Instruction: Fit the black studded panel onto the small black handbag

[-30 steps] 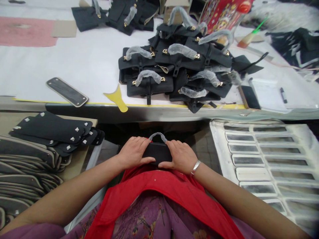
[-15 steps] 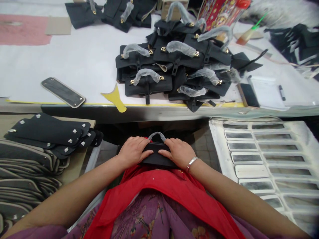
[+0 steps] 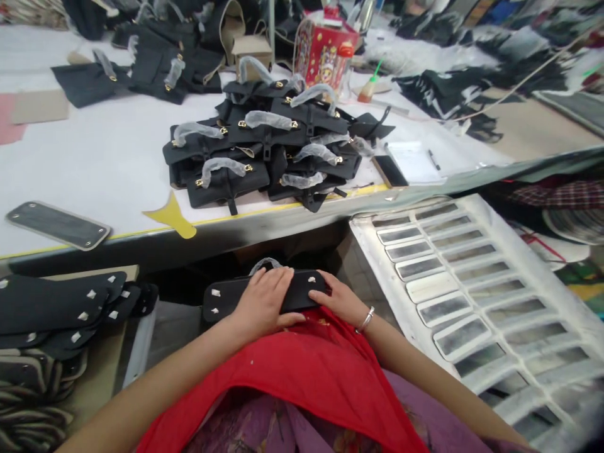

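Note:
On my lap, over a red cloth, lies a black handbag base panel with small metal studs, resting on a bag whose wrapped handle pokes out behind it. My left hand lies across the panel's middle, fingers curled over its near edge. My right hand, with a silver bangle at the wrist, grips the panel's right end. Both hands hold the panel and bag together.
A pile of black handbags with wrapped handles sits on the white table. A loose base panel and yellow template lie at its front edge. Stacked studded panels are left; a white slotted tray is right; a phone lies by the pile.
The camera has swung right and up. A studded base panel now lies across the bag in my lap, with my left hand over it; before, both hands gripped only the small bag.

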Demonstrator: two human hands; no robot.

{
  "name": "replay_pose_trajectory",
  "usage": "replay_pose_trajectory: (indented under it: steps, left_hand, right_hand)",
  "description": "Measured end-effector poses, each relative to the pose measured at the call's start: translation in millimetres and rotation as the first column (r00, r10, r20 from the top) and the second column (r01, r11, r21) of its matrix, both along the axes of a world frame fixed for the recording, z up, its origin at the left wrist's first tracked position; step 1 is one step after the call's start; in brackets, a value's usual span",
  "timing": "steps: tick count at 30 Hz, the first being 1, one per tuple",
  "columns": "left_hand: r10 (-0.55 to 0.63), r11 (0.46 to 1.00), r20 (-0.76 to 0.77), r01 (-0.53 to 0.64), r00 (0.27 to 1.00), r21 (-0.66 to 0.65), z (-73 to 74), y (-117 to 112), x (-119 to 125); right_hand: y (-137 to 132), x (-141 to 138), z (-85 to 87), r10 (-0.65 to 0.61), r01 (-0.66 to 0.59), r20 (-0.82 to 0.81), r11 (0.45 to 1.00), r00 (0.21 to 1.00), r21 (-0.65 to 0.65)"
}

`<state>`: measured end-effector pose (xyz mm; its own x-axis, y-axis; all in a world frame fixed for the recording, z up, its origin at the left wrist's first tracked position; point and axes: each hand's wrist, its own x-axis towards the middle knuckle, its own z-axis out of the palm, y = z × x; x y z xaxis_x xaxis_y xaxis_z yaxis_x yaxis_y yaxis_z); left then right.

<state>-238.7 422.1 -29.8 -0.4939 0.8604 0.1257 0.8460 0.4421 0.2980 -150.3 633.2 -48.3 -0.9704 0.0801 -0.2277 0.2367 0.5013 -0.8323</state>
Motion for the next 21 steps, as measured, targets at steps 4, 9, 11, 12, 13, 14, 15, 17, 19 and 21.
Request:
replay_pose_trajectory:
  steps: [4,9,11,12,13,14,15,17,19,21]
  left_hand:
    - [-0.008,0.999,0.036,0.009,0.999,-0.032,1.3,44.5,9.1]
    - [0.042,0.996,0.048,-0.038,0.998,-0.082,0.6,56.5,7.2]
    - [0.045,0.994,0.044,-0.040,0.998,-0.099,1.2,58.4,6.4]
    - [0.045,0.994,0.043,-0.040,0.998,-0.105,1.8,59.9,6.2]
    - [0.044,0.993,0.042,-0.040,0.998,-0.109,2.4,61.6,6.2]
    - [0.045,0.993,0.040,-0.040,0.998,-0.111,3.0,63.2,6.4]
    - [0.045,0.993,0.038,-0.041,0.998,-0.109,3.7,64.6,6.8]
    - [0.047,0.994,0.030,-0.044,0.998,-0.102,4.6,65.8,8.2]
    - [0.047,0.995,0.026,-0.044,0.999,-0.092,4.8,64.4,9.7]
    - [0.038,0.996,0.044,-0.034,0.998,-0.079,4.7,61.4,10.5]
  right_hand:
    - [-1.7,3.2,-7.5,-0.055,0.049,-0.048,0.992,0.997,-0.119]
    - [-2.7,4.4,-8.1,-0.157,0.149,-0.030,0.970,0.987,-0.190]
    - [-5.4,2.1,-8.9,-0.213,0.200,-0.053,0.962,0.976,-0.187]
    - [-6.9,0.2,-9.6,-0.237,0.221,-0.068,0.957,0.969,-0.188]
    - [-8.2,-2.0,-10.5,-0.257,0.237,-0.087,0.953,0.962,-0.189]
    - [-9.3,-4.3,-11.4,-0.271,0.248,-0.104,0.950,0.957,-0.189]
    - [-10.1,-6.4,-12.3,-0.279,0.254,-0.119,0.949,0.953,-0.187]
    - [-11.3,-8.9,-13.4,-0.287,0.260,-0.136,0.948,0.948,-0.185]
    - [-12.8,-8.1,-13.4,-0.296,0.268,-0.140,0.945,0.945,-0.189]
    - [-14.8,-3.5,-13.0,-0.301,0.269,-0.143,0.941,0.943,-0.204]
